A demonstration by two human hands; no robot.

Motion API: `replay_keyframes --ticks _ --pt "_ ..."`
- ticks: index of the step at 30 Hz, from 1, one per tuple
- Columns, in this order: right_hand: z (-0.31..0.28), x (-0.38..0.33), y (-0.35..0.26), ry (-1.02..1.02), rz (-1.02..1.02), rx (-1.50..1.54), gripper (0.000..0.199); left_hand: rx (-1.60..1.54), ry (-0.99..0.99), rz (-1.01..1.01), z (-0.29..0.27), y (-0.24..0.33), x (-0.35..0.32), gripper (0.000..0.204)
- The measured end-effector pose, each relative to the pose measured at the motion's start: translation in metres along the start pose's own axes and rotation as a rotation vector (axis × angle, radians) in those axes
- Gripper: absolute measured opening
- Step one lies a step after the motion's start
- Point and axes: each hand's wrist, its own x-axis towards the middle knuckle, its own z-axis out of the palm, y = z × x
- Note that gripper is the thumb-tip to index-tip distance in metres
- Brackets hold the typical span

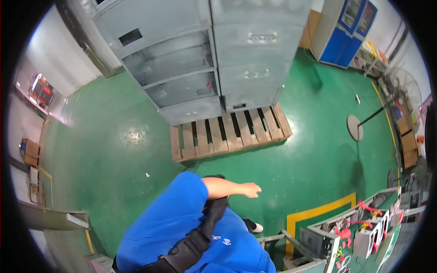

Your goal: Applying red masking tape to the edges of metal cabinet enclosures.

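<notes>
My left hand [251,189] hangs in front of my body at the end of a bare forearm that reaches rightward from a blue sleeve. Its fingers look loosely curled, and I see nothing held in them. It touches nothing; green floor lies beneath it. Beyond it, a wooden pallet [214,148] bears two tall grey metal cabinets standing side by side. The left cabinet [191,111] shows open compartments, while the right cabinet [255,95] has closed fronts with small cut-outs. My right hand is not in view.
A workbench [334,248] with red-handled tools and white boxes stands at the near right, beside yellow floor tape [321,207]. Farther right are a stand fan's round base [355,128], cardboard boxes [406,132] and a blue cabinet [339,48].
</notes>
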Motion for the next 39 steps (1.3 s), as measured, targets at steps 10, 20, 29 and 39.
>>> replay_keyframes --ticks 10,20,29,39 --pt "0.154 0.072 -0.280 -0.532 -0.286 0.663 0.022 -0.075 0.459 -0.368 -0.116 -0.167 -0.169 0.041" --pt "0.186 0.158 -0.458 -0.777 -0.354 0.981 0.018 -0.221 0.818 -0.437 -0.213 -0.198 -0.212 0.040" --pt "0.258 0.329 -0.514 -0.925 -0.334 1.129 0.019 -0.313 1.123 -0.237 -0.418 -0.162 -0.133 0.038" --pt "0.265 0.529 -0.627 -0.862 -0.537 1.308 0.018 0.224 1.800 0.052 -0.649 -0.059 -0.124 0.042"
